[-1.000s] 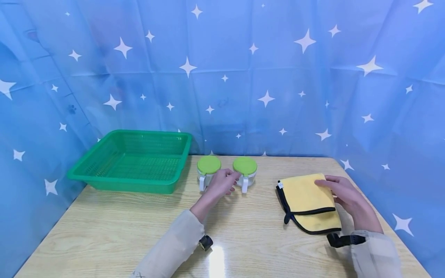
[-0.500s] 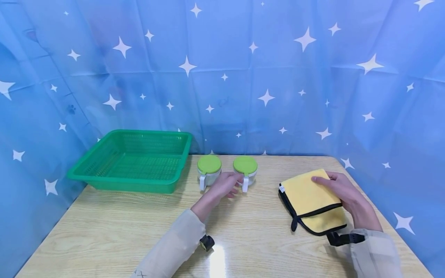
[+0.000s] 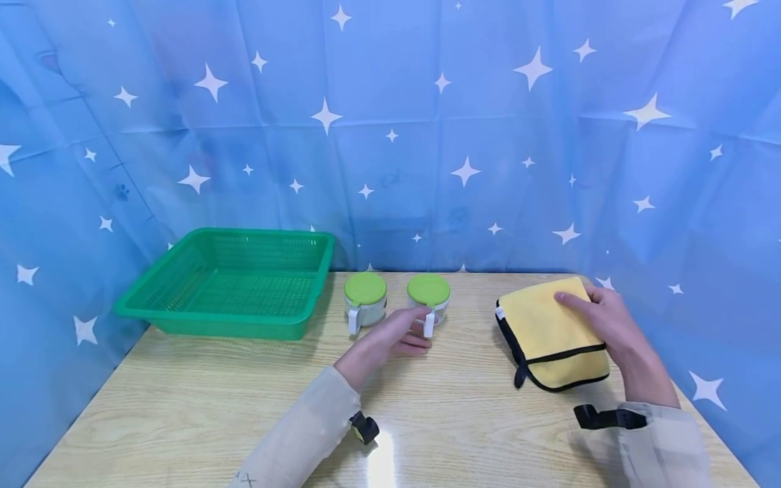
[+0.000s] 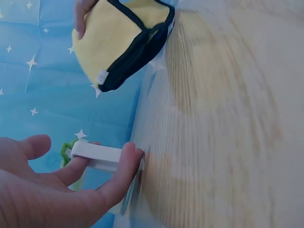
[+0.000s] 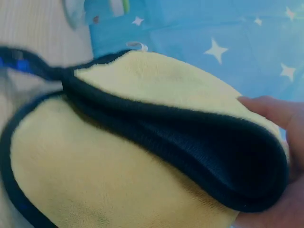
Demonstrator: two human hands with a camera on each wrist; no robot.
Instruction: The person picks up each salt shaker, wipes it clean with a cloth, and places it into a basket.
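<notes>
My right hand (image 3: pixel 610 324) grips a folded yellow cleaning cloth (image 3: pixel 549 318) by its right side, thumb on top, above the table. The cloth has black edging, a small white tag and a black loop; its dark fold shows in the right wrist view. My left hand (image 3: pixel 390 339) is at the white handle (image 4: pixel 97 154) of the right-hand seasoning jar (image 3: pixel 429 291), which has a green lid. In the left wrist view its thumb stands away from the handle, while the fingers (image 4: pixel 121 173) lie at it. A matching seasoning jar (image 3: pixel 366 291) stands just left.
A green plastic basket (image 3: pixel 226 325) sits at the back left of the wooden table (image 3: pixel 183 407). A blue curtain (image 3: pixel 390 135) with white stars hangs behind the table and along both sides.
The right hand has raised the cloth off the table, moving it slightly right and back. The left hand's fingers have spread out and shifted toward the right jar's handle. Jars and basket stay put.
</notes>
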